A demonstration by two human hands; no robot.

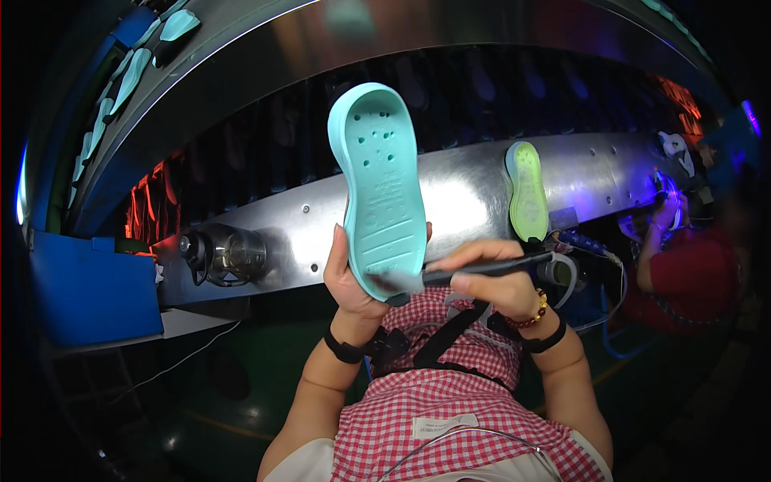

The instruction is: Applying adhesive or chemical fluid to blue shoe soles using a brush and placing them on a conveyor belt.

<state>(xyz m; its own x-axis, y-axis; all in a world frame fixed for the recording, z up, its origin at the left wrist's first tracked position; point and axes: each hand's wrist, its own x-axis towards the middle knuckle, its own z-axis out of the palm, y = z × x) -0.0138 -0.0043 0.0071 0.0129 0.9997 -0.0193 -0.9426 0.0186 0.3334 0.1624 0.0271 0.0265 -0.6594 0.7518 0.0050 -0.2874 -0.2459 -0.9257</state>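
Note:
A turquoise shoe sole (385, 185) stands nearly upright in front of me, its hollow inner side with small holes and ridges facing me. My left hand (351, 281) grips it around the heel end, thumb along the left edge. In my right hand (498, 281) is a brush with a dark handle (482, 271), held between thumb and fingers. Its pale bristles (401, 280) touch the inside of the heel and look blurred. A second sole, yellow-green inside with a turquoise rim (528, 193), lies on the metal ledge to the right.
The steel ledge (281, 210) curves across before me, with a clear jug (233, 255) at left. Beyond it is a dark conveyor with soles and glowing red areas. A blue box (96, 289) stands far left. At right, a co-worker in red (691, 277) handles something under violet light.

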